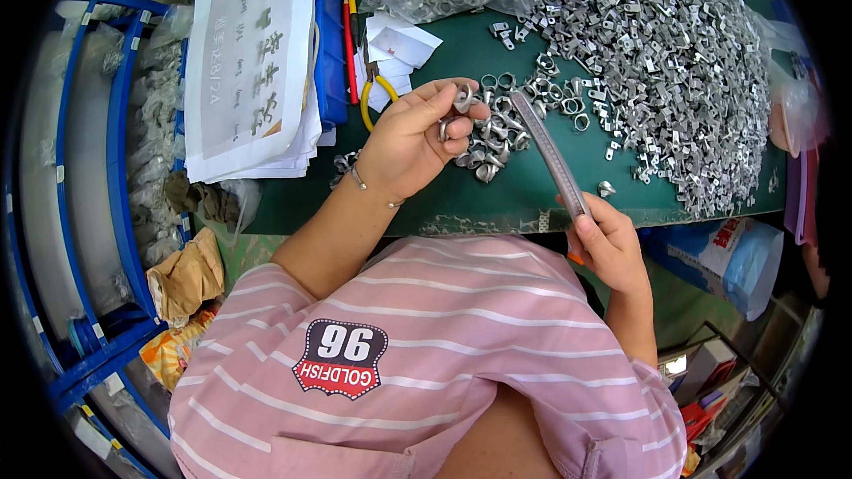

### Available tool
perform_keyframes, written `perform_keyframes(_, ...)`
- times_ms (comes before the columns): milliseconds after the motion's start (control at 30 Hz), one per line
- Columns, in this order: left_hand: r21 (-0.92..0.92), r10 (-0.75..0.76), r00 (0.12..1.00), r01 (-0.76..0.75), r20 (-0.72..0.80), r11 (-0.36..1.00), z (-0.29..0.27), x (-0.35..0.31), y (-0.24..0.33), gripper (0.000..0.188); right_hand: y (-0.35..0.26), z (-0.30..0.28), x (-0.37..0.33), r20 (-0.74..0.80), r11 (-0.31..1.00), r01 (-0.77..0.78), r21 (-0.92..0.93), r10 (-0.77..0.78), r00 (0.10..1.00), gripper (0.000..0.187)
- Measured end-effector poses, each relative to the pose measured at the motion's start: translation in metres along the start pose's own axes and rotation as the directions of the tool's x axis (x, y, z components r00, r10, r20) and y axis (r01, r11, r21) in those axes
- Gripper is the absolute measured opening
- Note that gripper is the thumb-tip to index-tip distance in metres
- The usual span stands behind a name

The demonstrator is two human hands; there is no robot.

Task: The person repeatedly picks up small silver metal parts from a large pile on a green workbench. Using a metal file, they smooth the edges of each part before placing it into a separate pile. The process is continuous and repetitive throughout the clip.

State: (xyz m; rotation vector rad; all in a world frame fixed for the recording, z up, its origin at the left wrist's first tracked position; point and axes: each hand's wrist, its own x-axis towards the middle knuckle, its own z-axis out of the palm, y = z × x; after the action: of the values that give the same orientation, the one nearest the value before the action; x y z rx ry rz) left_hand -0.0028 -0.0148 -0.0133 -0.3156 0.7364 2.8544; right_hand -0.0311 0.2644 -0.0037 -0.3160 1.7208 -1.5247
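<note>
Left grip (410, 137): metal rings (462, 99) are held above the counter (417, 204), one pinched at the fingertips, another among the curled fingers.
Right grip (611, 244): the long tool (548, 149) is clasped by its near end, its far end pointed toward the loose rings (493, 137).
Step in hand: rings are apparently being picked out and handled individually.
Next move: steady holding of one ring seems called for.
Hard to tell: the tool's kind cannot be identified; its handle is mostly covered.
</note>
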Motion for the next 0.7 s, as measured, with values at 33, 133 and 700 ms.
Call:
perform_keyframes(33,0.015,0.001,1.000,-0.001,-0.023,1.000,-0.002,0.000,-0.001,0.024,-0.001,0.000,0.000,-0.001,1.000,-0.010,-0.004,0.010,1.000,0.035)
perform_keyframes(133,0.102,0.006,0.994,0.005,-0.112,0.995,0.004,-0.001,-0.001,0.025,-0.002,-0.001,-0.001,-0.002,1.000,-0.026,-0.006,0.026,1.000,0.035)
perform_keyframes(700,0.286,0.066,0.996,-0.045,-0.062,0.957,0.004,-0.001,-0.002,0.029,-0.009,0.003,0.003,0.038,0.994,-0.037,-0.099,0.041,0.998,0.031)
